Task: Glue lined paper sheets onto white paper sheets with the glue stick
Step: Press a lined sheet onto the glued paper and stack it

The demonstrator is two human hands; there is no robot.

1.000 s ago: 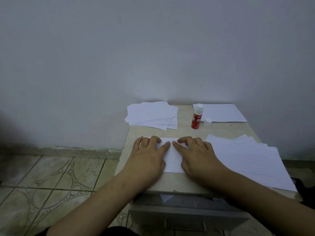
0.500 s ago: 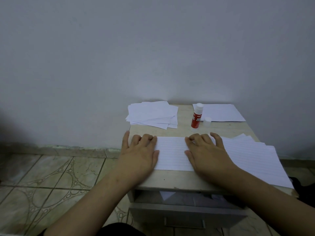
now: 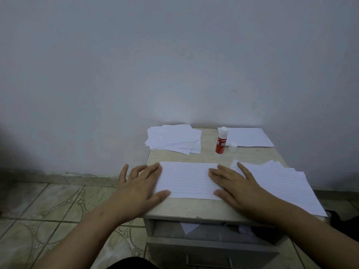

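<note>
Both hands are down flat on the desk [image 3: 194,210] now. The left hand [image 3: 141,185] lies with fingers straight and spread, its grip wide and holding nothing, thumb tip resting on the near left corner of the lined sheet [image 3: 186,180], fingertips at that sheet's left edge. The right hand [image 3: 235,183] matches it: fingers straight, palm down, pressing the right end of the same sheet, little finger reaching onto the stack of lined sheets [image 3: 287,187] just beside it on the right. The lined sheet sits square at the front middle of the desk. Behind it the red glue stick [image 3: 221,142] stands upright with its cap [image 3: 232,146] off, just beside it. A loose pile of white sheets [image 3: 174,137] lies at the back left, and a single sheet [image 3: 250,136] at the back right. Below the desk top, a drawer [image 3: 211,247] hangs open.
</note>
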